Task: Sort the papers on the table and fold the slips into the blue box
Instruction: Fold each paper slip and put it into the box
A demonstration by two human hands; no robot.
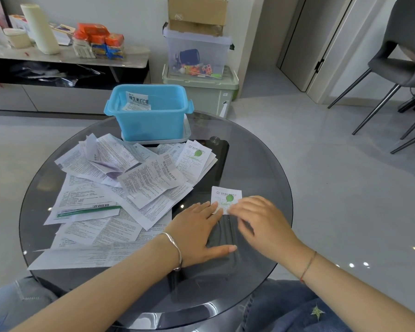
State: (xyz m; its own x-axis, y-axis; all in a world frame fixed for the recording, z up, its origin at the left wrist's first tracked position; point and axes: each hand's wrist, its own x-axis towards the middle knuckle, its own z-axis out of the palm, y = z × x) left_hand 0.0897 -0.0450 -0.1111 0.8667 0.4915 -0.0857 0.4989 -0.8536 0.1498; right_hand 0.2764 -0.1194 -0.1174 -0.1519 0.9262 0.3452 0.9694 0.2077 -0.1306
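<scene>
The slip [226, 197] we are working on, small and white with a green leaf mark, lies flat on the table [268, 164] at about 3 o'clock from its middle, apart from the other papers. We see only its far half, because our fingers cover the near edge. The left hand [199, 233] lies flat at the slip's 7 o'clock, fingers straight, their tips pressing the near left corner. The right hand [261, 221] comes in at 5 o'clock over the near right corner. It is blurred, so we cannot tell whether it pinches the paper or only presses it. We judge this slip to be mid-fold or being creased.

At the table's 12 o'clock stands the box [151, 116], open, with at least two papers [137, 103] inside, one upright against the far wall. From this we judge that a small part of the job is done.

Far more is left. The pile [110, 188] spreads from 7 to 12 o'clock across the table, with loose, overlapping sheets of several sizes, unsorted as far as we can see. On its 2 o'clock edge lies a second leaf slip [197, 159], unfolded. We place the task in its early part: a couple of papers are boxed, one is in hand, and the bulk of the pile is yet to be sorted and folded.
</scene>
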